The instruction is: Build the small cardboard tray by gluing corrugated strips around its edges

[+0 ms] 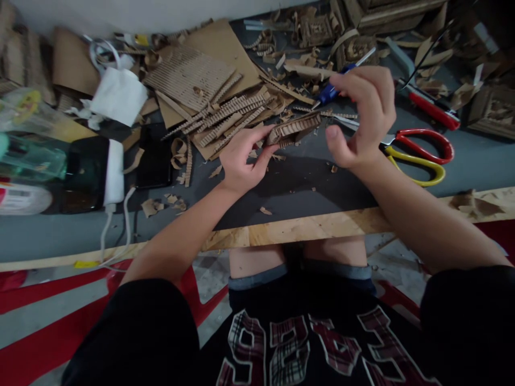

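Note:
My left hand (244,160) pinches one end of a small corrugated cardboard piece (296,128) between thumb and fingers, just above the table. Its ridged side faces up, and its far end points to the right. To the right of the piece, my right hand (369,115) is raised with curled fingers and a wide gap between thumb and fingertips; I see nothing in it. Behind that hand lies a blue-handled tool (330,92). Scissors (426,155) with one red and one yellow handle rest beside my right wrist, partly covered by it.
Cardboard sheets and strips (193,75) are heaped at the back. A red-handled tool (433,110) and cardboard frames (493,110) lie right. On the left are a dark phone-like slab (154,163), a white charger (114,174) with cable, and a tissue roll (119,96). The table's wooden edge (289,229) runs before me.

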`<state>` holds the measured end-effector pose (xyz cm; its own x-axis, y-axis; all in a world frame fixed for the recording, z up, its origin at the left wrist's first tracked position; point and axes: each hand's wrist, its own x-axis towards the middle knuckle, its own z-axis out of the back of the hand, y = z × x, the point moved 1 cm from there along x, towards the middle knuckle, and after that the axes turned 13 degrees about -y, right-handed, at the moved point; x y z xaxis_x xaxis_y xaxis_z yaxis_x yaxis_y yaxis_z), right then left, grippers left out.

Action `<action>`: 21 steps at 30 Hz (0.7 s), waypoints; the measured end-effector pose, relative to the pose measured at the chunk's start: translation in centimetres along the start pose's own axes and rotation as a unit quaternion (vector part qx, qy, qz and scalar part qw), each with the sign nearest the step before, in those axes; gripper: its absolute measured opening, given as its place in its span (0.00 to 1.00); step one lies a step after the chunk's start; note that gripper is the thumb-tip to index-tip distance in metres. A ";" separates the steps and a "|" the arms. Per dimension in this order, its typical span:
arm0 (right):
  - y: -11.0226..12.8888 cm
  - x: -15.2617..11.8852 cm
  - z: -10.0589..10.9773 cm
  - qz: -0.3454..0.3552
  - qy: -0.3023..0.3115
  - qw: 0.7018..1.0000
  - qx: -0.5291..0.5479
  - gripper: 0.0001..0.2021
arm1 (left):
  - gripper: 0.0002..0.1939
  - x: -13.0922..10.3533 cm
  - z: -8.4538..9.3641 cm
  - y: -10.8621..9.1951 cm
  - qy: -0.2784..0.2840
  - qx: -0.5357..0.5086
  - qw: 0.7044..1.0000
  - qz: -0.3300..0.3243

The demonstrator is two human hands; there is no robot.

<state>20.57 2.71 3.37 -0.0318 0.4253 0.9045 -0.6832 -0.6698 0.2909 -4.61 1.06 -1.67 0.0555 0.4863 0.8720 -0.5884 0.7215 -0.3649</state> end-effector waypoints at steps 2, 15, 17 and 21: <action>0.0 0.1 -0.2 -0.039 0.017 0.999 0.030 0.32 | 0.21 0.1 -0.1 0.1 -0.010 -0.004 1.000 0.002; 0.7 0.2 -1.1 -0.067 0.038 0.982 0.171 0.22 | 0.22 0.3 -0.1 0.0 -0.016 -0.022 0.999 0.017; 0.7 0.1 -1.1 -0.087 0.023 0.983 0.159 0.22 | 0.22 0.3 0.0 -0.1 -0.017 -0.014 1.000 0.018; 0.2 0.3 -1.2 -0.131 -0.032 0.983 0.129 0.20 | 0.21 0.2 -0.1 0.1 -0.030 0.001 1.000 0.001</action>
<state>19.49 3.45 3.34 0.1724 0.5692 0.8039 -0.4547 -0.6780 0.5775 -4.61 1.30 -1.54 0.0061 0.4574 0.8892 -0.5894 0.7200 -0.3663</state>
